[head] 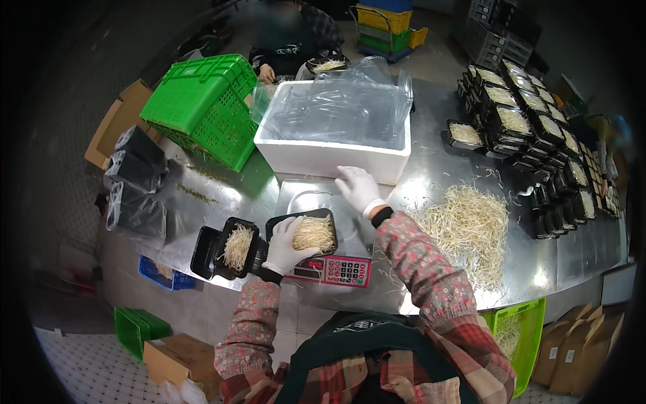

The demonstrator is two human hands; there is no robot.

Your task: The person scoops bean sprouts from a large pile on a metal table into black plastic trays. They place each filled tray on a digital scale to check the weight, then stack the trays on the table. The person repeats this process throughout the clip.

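My white-gloved left hand (286, 245) grips the left side of a black plastic tray (334, 237) filled with bean sprouts (314, 234). The tray is over the steel plate of a digital scale (346, 272) with a red front panel; whether it rests there I cannot tell. My right hand (359, 191), also gloved, is empty with its fingers apart, above the plate's far right corner near a white foam box (333, 157). Left of my left hand stand more black trays (206, 252), one holding sprouts (238, 247). A loose sprout pile (459, 227) lies right of the scale.
Clear plastic lids (343, 108) fill the foam box. A green crate (202, 106) stands tilted beside it. Black bags (136, 187) sit at the table's left edge. Filled trays (515, 121) are stacked at the right. Across the table is a co-worker (298, 40).
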